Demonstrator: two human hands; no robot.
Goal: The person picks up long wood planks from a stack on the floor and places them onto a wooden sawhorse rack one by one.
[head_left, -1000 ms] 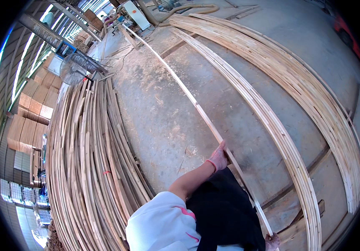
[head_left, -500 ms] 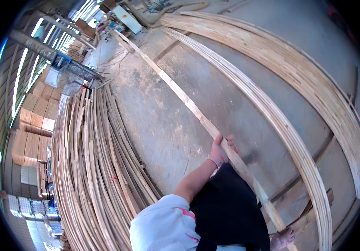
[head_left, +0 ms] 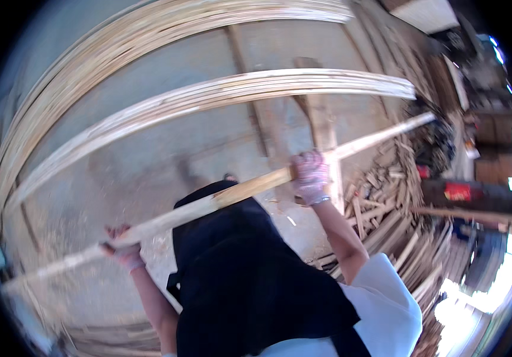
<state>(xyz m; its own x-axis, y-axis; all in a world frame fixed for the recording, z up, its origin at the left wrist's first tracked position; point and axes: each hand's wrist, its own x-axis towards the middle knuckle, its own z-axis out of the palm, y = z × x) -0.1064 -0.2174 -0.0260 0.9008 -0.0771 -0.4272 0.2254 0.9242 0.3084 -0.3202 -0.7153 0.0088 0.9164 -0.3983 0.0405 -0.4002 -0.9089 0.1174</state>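
Note:
A long, narrow wooden strip (head_left: 192, 212) slants across the view in front of my dark apron, from lower left to upper right. My left hand (head_left: 126, 249) supports it from beneath, its fingers curling up past the far edge. Farther right, my right hand (head_left: 311, 177) grips the strip from above in what looks like a pinkish glove. Beyond the strip, a bundle of pale wooden strips (head_left: 220, 92) rests across wooden crosspieces (head_left: 321, 122).
A wider stack of strips (head_left: 131, 62) lies at the far side. Scrap wood pieces (head_left: 381, 190) are heaped on the right, with longer loose boards (head_left: 410, 253) nearer me. More timber (head_left: 110, 339) lies at the lower left.
My view has swung to the right, so the strip and bundles now run across it. Both hands remain on the strip; my right hand has come fully into view.

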